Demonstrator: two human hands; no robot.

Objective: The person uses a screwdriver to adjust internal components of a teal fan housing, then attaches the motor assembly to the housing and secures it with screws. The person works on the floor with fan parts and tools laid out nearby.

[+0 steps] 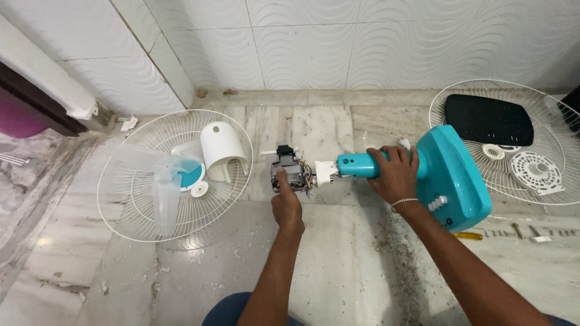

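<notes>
- We see our right hand (396,173) wrapped around the teal neck of a table fan stand (374,164), fingers closed over the top of it.
- The stand lies on its side on the marble floor (338,259), its teal base (453,175) tipped up to the right.
- At the neck's left end sits the bare fan motor (290,172), with coloured wires between it and a white bracket (324,171).
- Our left hand (286,205) touches the motor from below; the index finger points up against its casing and the other fingers are curled in, holding nothing.
- To the left, a white wire guard (175,175) lies flat, holding pale translucent blades (166,181) and a white motor cover (222,148).
- To the right, a second guard (504,142) holds a black plate (489,119) and white round parts.
- A yellow-handled screwdriver (468,236) and loose screws (519,230) lie by the base.
</notes>
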